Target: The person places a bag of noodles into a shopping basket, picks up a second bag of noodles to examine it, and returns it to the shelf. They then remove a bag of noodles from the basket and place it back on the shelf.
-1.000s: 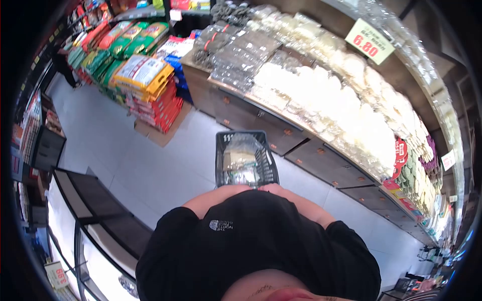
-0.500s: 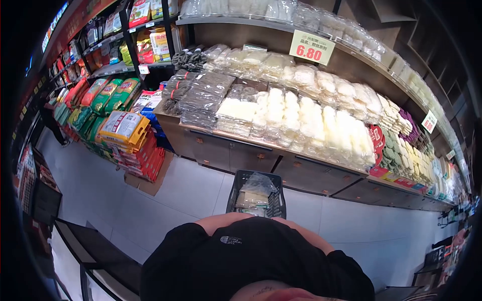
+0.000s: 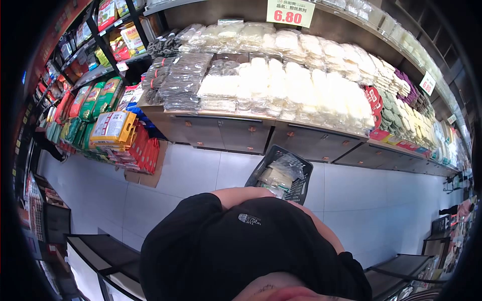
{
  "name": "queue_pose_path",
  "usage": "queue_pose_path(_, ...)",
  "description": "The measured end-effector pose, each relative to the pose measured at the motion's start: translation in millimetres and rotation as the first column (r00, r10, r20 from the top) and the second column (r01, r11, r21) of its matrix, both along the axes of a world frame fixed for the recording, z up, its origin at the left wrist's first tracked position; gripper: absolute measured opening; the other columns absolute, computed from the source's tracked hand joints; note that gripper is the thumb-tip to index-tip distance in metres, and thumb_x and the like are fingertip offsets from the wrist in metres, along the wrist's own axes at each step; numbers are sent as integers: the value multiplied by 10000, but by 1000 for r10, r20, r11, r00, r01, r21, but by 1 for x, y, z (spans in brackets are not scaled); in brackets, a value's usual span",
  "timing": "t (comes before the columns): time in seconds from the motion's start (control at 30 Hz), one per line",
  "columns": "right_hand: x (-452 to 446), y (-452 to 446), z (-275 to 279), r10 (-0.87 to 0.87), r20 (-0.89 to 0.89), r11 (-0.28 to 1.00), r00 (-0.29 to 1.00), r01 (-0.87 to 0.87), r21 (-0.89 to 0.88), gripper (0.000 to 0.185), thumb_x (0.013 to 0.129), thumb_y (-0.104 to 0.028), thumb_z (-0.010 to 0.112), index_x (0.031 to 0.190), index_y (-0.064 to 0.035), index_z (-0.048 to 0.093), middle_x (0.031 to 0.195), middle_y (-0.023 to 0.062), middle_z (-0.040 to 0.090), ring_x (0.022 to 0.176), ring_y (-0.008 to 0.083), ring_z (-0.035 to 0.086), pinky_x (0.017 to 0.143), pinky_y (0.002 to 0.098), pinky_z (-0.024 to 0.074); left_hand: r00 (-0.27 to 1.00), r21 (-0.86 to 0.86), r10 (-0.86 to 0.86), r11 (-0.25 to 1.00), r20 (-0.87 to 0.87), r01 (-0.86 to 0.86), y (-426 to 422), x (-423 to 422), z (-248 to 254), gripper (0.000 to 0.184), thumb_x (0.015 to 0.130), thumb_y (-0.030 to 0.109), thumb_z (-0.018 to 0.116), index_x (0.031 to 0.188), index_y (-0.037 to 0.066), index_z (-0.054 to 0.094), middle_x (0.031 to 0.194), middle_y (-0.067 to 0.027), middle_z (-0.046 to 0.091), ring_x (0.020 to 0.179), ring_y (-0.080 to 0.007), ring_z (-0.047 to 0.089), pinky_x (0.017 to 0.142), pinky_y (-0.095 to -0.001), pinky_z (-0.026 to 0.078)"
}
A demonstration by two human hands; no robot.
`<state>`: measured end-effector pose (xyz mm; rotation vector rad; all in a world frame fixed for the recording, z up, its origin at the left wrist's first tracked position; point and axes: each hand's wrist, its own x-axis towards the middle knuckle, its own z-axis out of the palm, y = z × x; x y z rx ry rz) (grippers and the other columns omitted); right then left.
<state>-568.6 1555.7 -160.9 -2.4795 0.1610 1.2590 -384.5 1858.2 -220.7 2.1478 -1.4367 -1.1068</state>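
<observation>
A black plastic shopping basket (image 3: pixel 305 193) is just in front of my chest, turned at an angle. In it lie clear plastic packs (image 3: pixel 281 173) with pale contents. My left forearm (image 3: pixel 233 196) reaches across to the near edge of the basket, where the back of my left hand is partly seen and its fingers are hidden behind my black shirt (image 3: pixel 241 251). My right forearm (image 3: pixel 324 231) runs up toward the basket's near right side; the hand itself is out of sight behind my body. What either hand grips is hidden.
A long counter (image 3: pixel 241 135) ahead carries bagged white noodles (image 3: pixel 271 85) and dark noodle packs (image 3: pixel 187 83) under a price sign (image 3: pixel 290 13). Stacked sacks (image 3: pixel 113 128) stand at the left. Behind me are dark-framed racks (image 3: pixel 103 261). A person (image 3: pixel 459 208) is far right.
The basket has swung clockwise and shifted to the right with my arms. My body has turned, and the shelves sit higher and a little further left in view.
</observation>
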Motion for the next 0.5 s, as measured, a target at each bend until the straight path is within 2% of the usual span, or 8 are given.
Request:
queue_pose_path(0.13,43,48,-16,11,65,997,998,-16,80,398,895,-443,584,1141,-157,710,1178,143,704,1079,331,678,931,432,522,995,151,-45,988,89,31,7,8,71,510,989,468,437,1311,120,626,1379,-166,601,1254,-375,587,1089,-457,419)
queue_pose_path(0.2,66,71,-22,14,91,994,996,-23,102,398,894,-443,585,1140,-157,710,1176,143,704,1078,331,679,930,433,522,991,195,104,974,81,-118,1,18,36,514,973,475,454,1294,116,634,1369,-173,606,1264,-378,579,1087,-479,412)
queue_pose_path(0.27,88,91,-27,8,110,993,994,-21,119,397,894,-443,586,1138,-156,710,1173,144,704,1077,331,679,930,434,522,993,179,113,977,38,-118,5,37,26,511,963,474,465,1276,111,642,1353,-182,614,1266,-384,577,1080,-492,413)
queue_pose_path(0.33,107,107,-30,-11,126,992,992,-4,122,397,893,-443,586,1137,-156,710,1171,144,705,1076,331,679,929,434,523,998,89,-32,995,-45,36,13,62,28,502,958,466,471,1258,104,648,1331,-195,626,1259,-393,579,1068,-497,421)
queue_pose_path(0.5,137,131,-38,-119,148,988,982,102,116,395,891,-442,589,1133,-154,709,1165,145,705,1073,331,680,928,436,523,998,77,-40,996,-50,44,19,116,-7,440,961,401,472,1213,86,646,1285,-220,643,1211,-407,605,1020,-487,461)
